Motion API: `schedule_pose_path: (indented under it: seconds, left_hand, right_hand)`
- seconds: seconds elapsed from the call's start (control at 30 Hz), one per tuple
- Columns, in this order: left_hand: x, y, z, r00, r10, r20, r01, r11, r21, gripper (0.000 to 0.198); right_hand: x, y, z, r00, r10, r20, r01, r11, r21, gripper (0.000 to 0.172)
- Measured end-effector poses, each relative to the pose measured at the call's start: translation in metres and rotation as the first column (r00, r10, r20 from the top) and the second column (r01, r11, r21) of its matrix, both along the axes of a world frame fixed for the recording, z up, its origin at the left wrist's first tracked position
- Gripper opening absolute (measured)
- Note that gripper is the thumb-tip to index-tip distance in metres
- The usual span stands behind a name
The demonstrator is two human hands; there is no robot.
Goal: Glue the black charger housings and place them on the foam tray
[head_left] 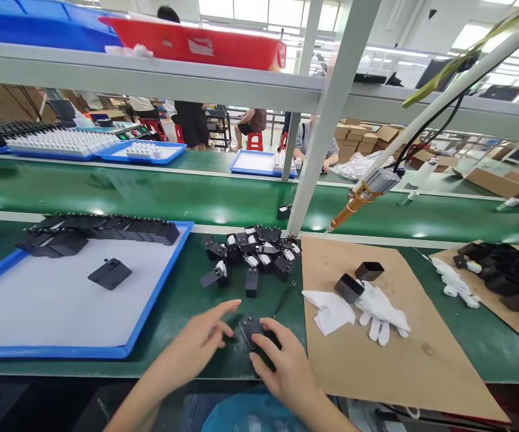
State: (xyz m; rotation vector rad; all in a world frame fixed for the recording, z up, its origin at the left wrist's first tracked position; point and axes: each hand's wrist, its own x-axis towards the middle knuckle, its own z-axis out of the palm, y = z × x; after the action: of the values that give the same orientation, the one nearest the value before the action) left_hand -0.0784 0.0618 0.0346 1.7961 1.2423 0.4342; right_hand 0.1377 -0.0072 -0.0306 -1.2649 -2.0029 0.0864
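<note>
My right hand (pixel 286 363) is closed around a small black power adapter (pixel 249 329) at the front of the green bench, its two prongs facing up. Just left of it, my left hand (pixel 196 342) is raised with fingers apart and nothing in them; it is slightly blurred. Beyond both hands lies a loose pile of black adapters (pixel 264 259), several with white parts showing. One adapter (pixel 251 282) stands apart at the pile's near edge. A thin dark tool (pixel 285 300), perhaps tweezers, rests beside my right hand.
On the left, a blue-rimmed tray (pixel 137 327) holds rows of black adapters and a single one (pixel 110 273). Cardboard (pixel 389 372) on the right carries white gloves (pixel 380 312) and two black housings (pixel 349 288). Above hangs an orange-handled tool (pixel 349 210); a metal post (pixel 317 114) rises behind the pile.
</note>
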Motion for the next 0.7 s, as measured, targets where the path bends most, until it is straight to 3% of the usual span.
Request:
schedule_pose_path:
  seconds: [0.07,0.13,0.23,0.3,0.37,0.43,0.53,0.6,0.7]
  left_hand:
    - [0.001,0.036,0.018,0.998,0.005,-0.057,0.004,0.988,0.155,0.038]
    - [0.015,0.087,0.038,0.97,0.072,-0.231,0.021,0.927,0.376,0.038]
    - [0.059,0.172,0.059,0.952,0.094,-0.291,0.055,0.884,0.464,0.032]
    - [0.097,0.221,0.065,0.945,0.094,-0.312,0.081,0.861,0.503,0.022]
    - [0.133,0.255,0.064,0.939,0.076,-0.336,0.117,0.848,0.518,0.03]
    - [0.163,0.274,0.059,0.933,0.045,-0.358,0.158,0.841,0.518,0.037]
    - [0.186,0.284,0.05,0.923,0.013,-0.385,0.197,0.842,0.502,0.037]
    - [0.187,0.285,0.048,0.916,0.028,-0.401,0.188,0.853,0.488,0.035]
    - [0.169,0.283,0.053,0.9,0.103,-0.423,0.123,0.872,0.473,0.035]
  right_hand:
    - [0.001,0.002,0.002,0.999,-0.008,0.039,0.008,1.0,0.004,0.023]
    - [-0.002,0.003,0.003,0.998,-0.007,0.07,0.006,1.0,0.011,0.026]
    - [-0.011,0.009,-0.002,0.995,-0.046,0.093,0.041,0.998,0.052,0.027]
    - [-0.019,0.017,-0.01,0.994,-0.082,0.073,0.074,0.992,0.106,0.025]
    - [-0.025,0.026,-0.019,0.994,-0.105,0.038,0.096,0.976,0.194,0.02]
    - [-0.026,0.033,-0.026,0.994,-0.107,0.021,0.097,0.953,0.286,0.015]
    - [-0.019,0.033,-0.027,0.997,-0.075,0.019,0.064,0.937,0.343,0.014]
    - [-0.012,0.027,-0.023,0.998,-0.029,0.052,0.012,0.95,0.312,0.016]
    - [-0.001,0.018,-0.013,0.992,0.065,0.112,-0.085,0.978,0.191,0.02]
